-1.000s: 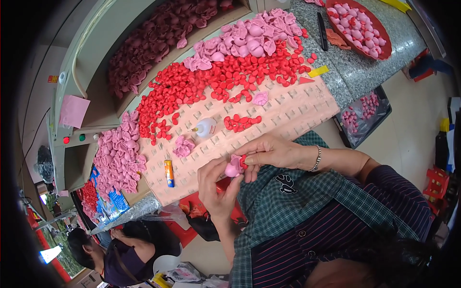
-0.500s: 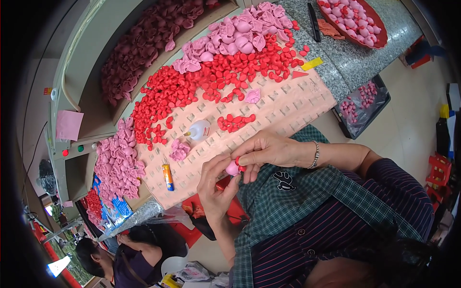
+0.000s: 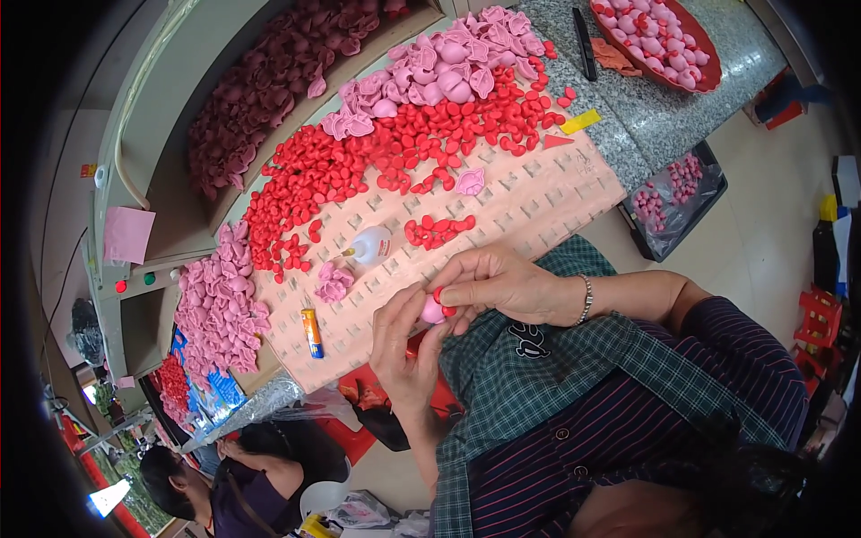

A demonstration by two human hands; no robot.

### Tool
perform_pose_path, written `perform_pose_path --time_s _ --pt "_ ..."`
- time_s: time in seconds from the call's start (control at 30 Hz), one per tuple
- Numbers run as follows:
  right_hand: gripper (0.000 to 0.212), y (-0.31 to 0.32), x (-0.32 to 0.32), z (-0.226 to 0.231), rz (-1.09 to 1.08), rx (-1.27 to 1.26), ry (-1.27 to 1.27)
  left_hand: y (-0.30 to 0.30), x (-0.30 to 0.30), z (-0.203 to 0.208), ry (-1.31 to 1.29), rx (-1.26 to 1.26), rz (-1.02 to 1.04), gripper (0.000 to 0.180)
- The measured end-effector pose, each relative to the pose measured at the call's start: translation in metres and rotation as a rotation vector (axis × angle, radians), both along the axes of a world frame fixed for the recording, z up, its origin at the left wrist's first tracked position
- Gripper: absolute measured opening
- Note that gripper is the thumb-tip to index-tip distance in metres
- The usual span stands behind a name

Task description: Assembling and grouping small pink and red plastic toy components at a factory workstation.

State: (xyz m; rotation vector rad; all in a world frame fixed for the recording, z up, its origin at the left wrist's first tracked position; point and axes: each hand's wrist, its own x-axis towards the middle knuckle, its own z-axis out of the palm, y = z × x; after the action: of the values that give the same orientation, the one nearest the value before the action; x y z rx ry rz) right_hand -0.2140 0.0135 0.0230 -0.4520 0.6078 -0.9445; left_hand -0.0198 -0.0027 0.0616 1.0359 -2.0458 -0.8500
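Note:
My left hand (image 3: pixel 401 345) pinches a small pink piece (image 3: pixel 432 310) with a rounded body in front of my apron. On the same piece, my right hand (image 3: pixel 502 285) presses a small red part (image 3: pixel 439 296) with thumb and fingers; another bit of red shows just below it. The fingers hide how the parts join. Beyond my hands, on a peach patterned sheet, lie a small cluster of red pieces (image 3: pixel 438 231), a squeeze bottle with a narrow tip (image 3: pixel 369 244), a few pink shell pieces (image 3: pixel 334 282) and one separate pink shell (image 3: pixel 470 182).
Heaps of red pieces (image 3: pixel 314 170) and pink shells (image 3: pixel 215 309) line the far side. A yellow-and-blue tube (image 3: pixel 312 334) lies at the left. At upper right stands a red bowl (image 3: pixel 708 76) of pink-and-red pieces; below it, a black crate (image 3: pixel 646 235). Another person (image 3: pixel 260 489) sits lower left.
Both hands stay together at the same spot. The pink piece and its red part have turned slightly between my fingers, and my right fingers have shifted a little.

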Motion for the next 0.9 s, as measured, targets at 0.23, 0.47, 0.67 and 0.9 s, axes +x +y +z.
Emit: perform_pose_path --time_s 0.23,0.47,0.67,0.9 --pt "0.030 0.005 0.002 -0.001 -0.040 -0.033 -0.123 0.004 0.001 -0.014 0.143 -0.017 0.083 0.041" --pt "0.029 0.006 0.007 -0.003 -0.118 -0.074 -0.114 0.010 -0.006 -0.015 0.124 -0.001 0.140 0.037" --pt "0.027 0.007 0.011 0.001 -0.149 -0.040 -0.002 0.015 -0.016 -0.024 -0.006 -0.179 0.180 0.052" --pt "0.023 0.009 0.015 0.005 -0.156 -0.031 -0.020 0.015 -0.016 -0.040 0.038 -0.247 0.257 0.039"
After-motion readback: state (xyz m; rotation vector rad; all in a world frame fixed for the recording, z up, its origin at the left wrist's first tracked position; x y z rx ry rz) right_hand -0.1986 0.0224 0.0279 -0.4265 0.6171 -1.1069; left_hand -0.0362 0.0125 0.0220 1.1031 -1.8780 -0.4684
